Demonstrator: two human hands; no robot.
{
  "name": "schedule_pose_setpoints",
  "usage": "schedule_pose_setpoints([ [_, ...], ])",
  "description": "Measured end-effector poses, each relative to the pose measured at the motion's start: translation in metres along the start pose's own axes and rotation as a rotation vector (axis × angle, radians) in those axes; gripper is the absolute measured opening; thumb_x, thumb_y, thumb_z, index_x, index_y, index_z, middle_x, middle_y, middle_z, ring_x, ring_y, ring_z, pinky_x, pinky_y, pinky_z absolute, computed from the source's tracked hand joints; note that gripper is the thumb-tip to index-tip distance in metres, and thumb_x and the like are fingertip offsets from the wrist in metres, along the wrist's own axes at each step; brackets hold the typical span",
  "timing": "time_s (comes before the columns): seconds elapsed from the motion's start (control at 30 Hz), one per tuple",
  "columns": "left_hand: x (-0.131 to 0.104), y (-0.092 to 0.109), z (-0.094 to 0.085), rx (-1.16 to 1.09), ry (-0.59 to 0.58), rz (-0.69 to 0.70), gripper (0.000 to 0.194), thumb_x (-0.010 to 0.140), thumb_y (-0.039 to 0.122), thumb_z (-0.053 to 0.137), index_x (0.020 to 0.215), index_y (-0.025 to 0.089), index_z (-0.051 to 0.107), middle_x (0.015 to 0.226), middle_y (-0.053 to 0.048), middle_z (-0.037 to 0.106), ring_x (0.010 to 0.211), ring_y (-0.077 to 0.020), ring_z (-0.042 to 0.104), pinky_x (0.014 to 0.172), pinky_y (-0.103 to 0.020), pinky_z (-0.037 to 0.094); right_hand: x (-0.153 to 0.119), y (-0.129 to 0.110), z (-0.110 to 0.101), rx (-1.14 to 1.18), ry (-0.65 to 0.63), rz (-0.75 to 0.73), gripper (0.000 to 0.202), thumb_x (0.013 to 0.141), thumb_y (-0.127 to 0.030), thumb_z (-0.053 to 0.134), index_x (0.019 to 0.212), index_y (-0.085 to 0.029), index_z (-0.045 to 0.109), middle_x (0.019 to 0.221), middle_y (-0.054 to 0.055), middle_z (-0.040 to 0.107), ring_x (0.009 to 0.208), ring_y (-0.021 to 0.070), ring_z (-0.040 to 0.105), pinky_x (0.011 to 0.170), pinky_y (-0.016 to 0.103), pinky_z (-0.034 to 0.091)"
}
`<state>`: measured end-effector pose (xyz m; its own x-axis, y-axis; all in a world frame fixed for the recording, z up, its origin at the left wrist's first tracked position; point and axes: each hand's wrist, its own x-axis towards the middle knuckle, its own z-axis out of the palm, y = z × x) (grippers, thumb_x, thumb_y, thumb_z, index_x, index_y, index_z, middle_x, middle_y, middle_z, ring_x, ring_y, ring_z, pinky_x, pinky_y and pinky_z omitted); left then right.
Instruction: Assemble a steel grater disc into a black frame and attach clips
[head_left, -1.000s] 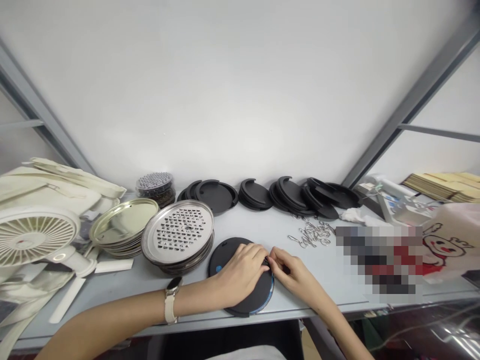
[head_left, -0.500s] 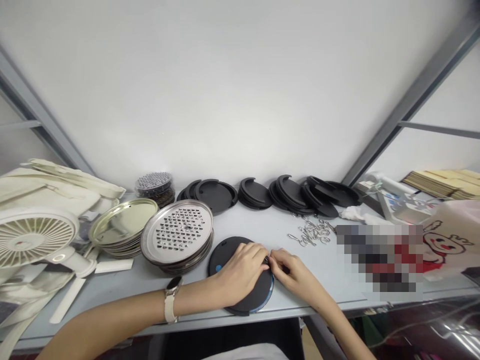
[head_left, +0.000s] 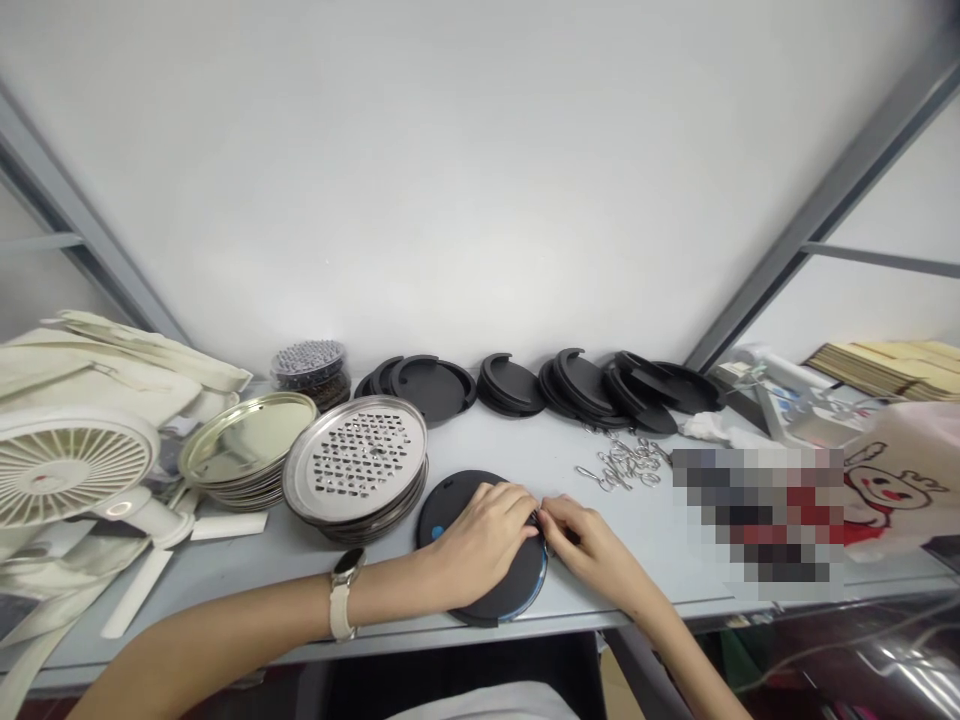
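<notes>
A round black disc [head_left: 457, 500] with a blue spot and a blue edge lies at the table's front. Across its top rests my left hand [head_left: 487, 540], a watch on the wrist, fingers closed near the disc's right rim. My right hand [head_left: 577, 540] meets it there, thumb and fingers pinched at the same rim. Whatever sits between the two sets of fingertips is too small and hidden to name. Several metal clips [head_left: 630, 463] lie in a loose heap behind my right hand.
Left of the disc stand stacked perforated metal discs [head_left: 360, 460], gold-coloured lids [head_left: 247, 440] and a white fan [head_left: 67, 470]. Black round trays [head_left: 435, 390] line the wall. At right are a printed bag [head_left: 900, 480] and yellowish stacked sheets [head_left: 892, 365].
Both hands stay at the disc's right rim, with only a slight shift of the right fingers. The whole view has moved very slightly.
</notes>
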<state>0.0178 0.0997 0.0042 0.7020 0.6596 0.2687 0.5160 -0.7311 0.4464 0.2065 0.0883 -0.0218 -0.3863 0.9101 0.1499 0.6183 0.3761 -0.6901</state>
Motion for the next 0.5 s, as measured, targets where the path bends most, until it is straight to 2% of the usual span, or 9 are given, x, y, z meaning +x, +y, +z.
schedule_pose_setpoints([
  [0.5,-0.0003,0.001,-0.0004,0.004,-0.01,-0.004,0.015,0.094,0.015,0.044,0.108,0.017,0.051,0.109,-0.006,0.058,0.102,-0.0211,0.052,0.09,-0.036,0.04,0.0014,0.0005,0.0007,0.006,0.004,-0.007,0.031,0.097,-0.027,0.035,0.066,-0.021,0.034,0.062,-0.003,0.042,0.065,0.0158,0.044,0.062,0.026,0.035],
])
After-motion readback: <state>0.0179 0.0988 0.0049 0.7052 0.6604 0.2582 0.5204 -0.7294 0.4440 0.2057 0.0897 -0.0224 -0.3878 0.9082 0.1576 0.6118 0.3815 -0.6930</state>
